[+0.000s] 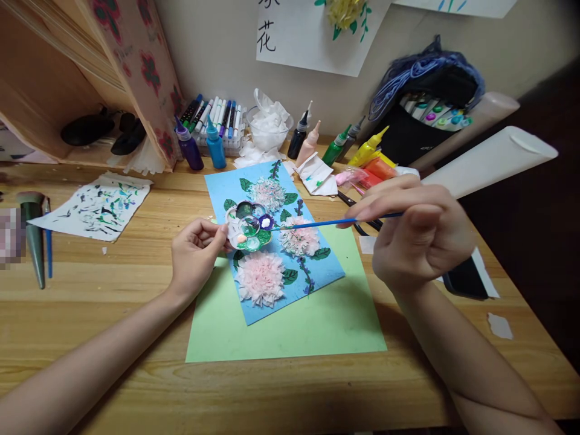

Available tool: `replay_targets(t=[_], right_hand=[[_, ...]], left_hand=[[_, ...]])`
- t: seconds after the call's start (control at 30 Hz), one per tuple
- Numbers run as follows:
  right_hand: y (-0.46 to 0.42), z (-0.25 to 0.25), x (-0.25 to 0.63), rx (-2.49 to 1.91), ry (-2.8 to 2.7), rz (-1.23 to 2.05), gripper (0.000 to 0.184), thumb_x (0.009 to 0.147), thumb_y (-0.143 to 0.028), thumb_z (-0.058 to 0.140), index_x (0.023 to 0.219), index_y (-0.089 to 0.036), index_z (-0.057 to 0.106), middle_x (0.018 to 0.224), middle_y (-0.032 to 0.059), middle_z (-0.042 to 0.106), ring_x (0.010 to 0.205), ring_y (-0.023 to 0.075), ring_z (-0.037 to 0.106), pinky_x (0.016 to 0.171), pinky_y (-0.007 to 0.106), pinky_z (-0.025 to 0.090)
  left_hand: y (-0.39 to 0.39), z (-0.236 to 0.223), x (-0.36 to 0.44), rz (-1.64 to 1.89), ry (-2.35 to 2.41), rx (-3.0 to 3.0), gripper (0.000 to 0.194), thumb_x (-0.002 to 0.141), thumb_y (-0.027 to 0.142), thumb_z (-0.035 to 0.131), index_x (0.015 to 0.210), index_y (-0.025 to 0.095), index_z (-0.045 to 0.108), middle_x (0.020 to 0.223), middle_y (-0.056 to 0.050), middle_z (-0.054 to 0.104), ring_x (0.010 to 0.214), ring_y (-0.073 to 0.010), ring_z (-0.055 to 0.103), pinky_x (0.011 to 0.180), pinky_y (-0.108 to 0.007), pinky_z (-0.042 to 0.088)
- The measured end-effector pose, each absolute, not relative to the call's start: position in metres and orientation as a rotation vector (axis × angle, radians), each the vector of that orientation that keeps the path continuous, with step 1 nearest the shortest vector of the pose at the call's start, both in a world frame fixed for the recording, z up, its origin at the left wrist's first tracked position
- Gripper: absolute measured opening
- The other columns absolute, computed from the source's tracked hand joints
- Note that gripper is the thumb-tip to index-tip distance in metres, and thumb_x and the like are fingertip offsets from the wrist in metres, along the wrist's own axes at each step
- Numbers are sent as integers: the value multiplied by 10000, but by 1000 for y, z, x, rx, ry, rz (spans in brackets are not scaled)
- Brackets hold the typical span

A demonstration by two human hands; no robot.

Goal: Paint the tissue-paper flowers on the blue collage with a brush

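Observation:
My left hand point(199, 248) is closed on the edge of a small flower-shaped paint palette point(234, 234), its wells smeared with green, purple, white and peach paint. Between the fingers of my right hand point(414, 229) is a thin blue paintbrush point(328, 223), pointing left. Its tip reaches the palette's right side by the purple and white well; whether it touches the paint I cannot tell. Under the palette lies a blue card point(267, 311) with fluffy pink paper flowers point(261, 279), painted green leaves and dark stems. The card rests on a light green sheet point(290, 338).
Paint bottles point(216, 145), a marker set point(220, 121) and a bowl of tissue point(269, 124) stand along the wall. A paint-stained cloth point(97, 205) and a large brush point(34, 238) lie left. Scissors point(357, 205) and a dark phone point(466, 279) are near my right hand.

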State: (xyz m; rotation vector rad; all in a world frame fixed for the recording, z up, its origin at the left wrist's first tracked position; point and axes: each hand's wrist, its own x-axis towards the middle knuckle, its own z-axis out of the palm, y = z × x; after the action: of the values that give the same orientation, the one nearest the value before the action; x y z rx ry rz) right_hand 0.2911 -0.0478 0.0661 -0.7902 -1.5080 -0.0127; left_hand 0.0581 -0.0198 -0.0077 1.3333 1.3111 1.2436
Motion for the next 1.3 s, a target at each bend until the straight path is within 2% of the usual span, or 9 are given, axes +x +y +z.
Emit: replay_targets(t=[0.13,0.27,0.4,1.3], right_hand=[[-44,65,295,-862,-1461,-30,334,929,-326,395,662,-230,571,537,-1,525,546,136,521,544,331,374],[-44,58,298,-1016,-1600,45,323,936,-291,379,678,-221,562,578,1,555,603,130,525,616,328,408],[-45,53,300,-1054,-1699,100,327,939,-286,364,692,-208,564,612,4,571,601,116,520,608,307,415],[-43,55,305,-1025,-1813,88,295,935,-266,366,732,-217,575,647,10,596,631,121,547,650,308,445]], left_hand=[[-20,-7,58,1253,1322,1328,176,719,282,698,647,176,578,550,9,623,465,-100,590,480,-202,521],[-21,-6,59,1255,1332,1326,171,719,280,697,653,174,581,555,11,624,469,-99,591,486,-203,524],[-20,-7,59,1261,1319,1321,166,714,277,703,657,172,588,558,5,629,470,-103,592,482,-209,524],[-20,-6,59,1246,1330,1343,193,719,309,699,644,180,576,554,8,626,469,-103,592,482,-210,520]])
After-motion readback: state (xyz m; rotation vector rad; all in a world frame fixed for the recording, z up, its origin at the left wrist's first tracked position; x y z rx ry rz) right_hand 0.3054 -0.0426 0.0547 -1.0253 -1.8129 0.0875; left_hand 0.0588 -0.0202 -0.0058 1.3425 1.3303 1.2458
